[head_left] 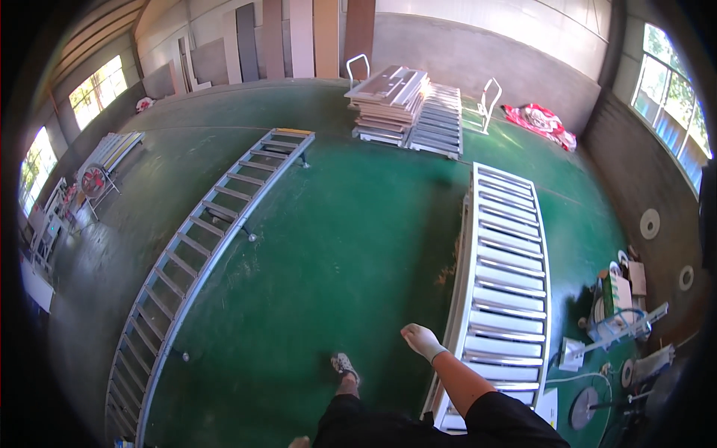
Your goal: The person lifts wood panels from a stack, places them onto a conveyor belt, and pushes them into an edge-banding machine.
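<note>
My right hand [423, 340], in a pale glove, hangs in the air just left of the right-hand roller conveyor [505, 284]. It does not touch the conveyor. Its fingers look curled together, with nothing seen in them. Of my left hand [299, 442] only a small piece shows at the lower edge, and its fingers are hidden. Below me one foot in a patterned shoe [344, 364] is on the green floor [336, 254]. White panels lie under the rollers of the right-hand conveyor.
A long curved roller conveyor [175, 272] on casters runs along the left. Brown panels [388, 97] are stacked on a roller section ahead. Red-and-white sheeting [541, 125] lies by the wall. A fan [94, 182] stands far left; a blue-framed stand [620, 325] and cable are at right.
</note>
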Demonstrator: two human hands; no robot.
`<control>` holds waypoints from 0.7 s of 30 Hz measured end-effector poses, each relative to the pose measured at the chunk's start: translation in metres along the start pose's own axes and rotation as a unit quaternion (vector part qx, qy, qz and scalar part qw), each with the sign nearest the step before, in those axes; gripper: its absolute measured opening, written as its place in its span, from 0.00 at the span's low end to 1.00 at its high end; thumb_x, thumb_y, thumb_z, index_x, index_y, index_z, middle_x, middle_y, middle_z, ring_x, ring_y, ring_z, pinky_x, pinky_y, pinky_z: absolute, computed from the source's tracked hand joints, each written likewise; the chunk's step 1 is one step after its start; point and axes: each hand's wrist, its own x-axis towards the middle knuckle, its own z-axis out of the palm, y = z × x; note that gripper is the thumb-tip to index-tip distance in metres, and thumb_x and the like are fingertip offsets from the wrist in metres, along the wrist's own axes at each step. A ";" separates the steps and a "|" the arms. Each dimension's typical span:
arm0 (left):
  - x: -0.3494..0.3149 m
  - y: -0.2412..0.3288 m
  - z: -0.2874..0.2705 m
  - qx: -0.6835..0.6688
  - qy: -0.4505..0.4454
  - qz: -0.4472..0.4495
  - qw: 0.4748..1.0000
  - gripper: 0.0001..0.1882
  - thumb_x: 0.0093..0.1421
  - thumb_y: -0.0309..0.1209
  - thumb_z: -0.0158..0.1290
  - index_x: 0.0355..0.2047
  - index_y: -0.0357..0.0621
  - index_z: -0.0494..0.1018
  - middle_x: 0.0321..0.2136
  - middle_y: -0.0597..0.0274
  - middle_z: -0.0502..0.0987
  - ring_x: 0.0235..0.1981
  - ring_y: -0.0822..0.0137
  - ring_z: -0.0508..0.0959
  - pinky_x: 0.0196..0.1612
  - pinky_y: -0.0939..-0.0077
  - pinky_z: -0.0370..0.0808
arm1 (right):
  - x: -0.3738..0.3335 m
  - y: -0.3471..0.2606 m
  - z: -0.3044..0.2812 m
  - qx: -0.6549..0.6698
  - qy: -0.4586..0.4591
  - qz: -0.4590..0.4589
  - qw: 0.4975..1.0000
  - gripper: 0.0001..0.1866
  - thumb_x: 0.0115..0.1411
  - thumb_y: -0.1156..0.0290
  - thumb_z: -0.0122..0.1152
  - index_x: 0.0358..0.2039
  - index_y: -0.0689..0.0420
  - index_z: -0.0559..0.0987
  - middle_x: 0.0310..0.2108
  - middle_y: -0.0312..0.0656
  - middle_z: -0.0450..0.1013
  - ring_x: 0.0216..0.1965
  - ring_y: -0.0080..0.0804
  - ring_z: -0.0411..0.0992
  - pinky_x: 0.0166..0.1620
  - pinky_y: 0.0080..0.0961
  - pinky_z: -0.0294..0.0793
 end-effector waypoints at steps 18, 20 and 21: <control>0.343 0.825 0.052 0.346 0.095 0.353 0.864 0.23 0.69 0.46 0.48 0.46 0.38 0.77 0.46 0.40 0.80 0.50 0.41 0.79 0.53 0.56 0.75 | 0.190 0.154 0.030 -0.127 -0.129 0.288 0.940 0.25 0.70 0.53 0.48 0.51 0.60 0.84 0.47 0.55 0.81 0.53 0.50 0.78 0.54 0.36 0.77; 0.388 0.893 0.064 0.268 0.061 0.410 0.870 0.22 0.69 0.45 0.50 0.49 0.38 0.77 0.45 0.41 0.80 0.49 0.43 0.79 0.53 0.59 0.75 | 0.239 0.169 0.039 -0.330 -0.110 0.159 0.924 0.13 0.69 0.62 0.54 0.33 0.55 0.81 0.31 0.46 0.81 0.34 0.47 0.81 0.36 0.40 0.79; 0.397 0.924 0.060 0.294 0.075 0.406 0.862 0.22 0.69 0.45 0.50 0.49 0.38 0.77 0.45 0.41 0.80 0.49 0.43 0.79 0.53 0.59 0.75 | 0.290 0.112 0.047 -0.148 -0.128 0.283 0.939 0.20 0.70 0.55 0.49 0.40 0.58 0.82 0.42 0.50 0.80 0.45 0.50 0.78 0.47 0.39 0.77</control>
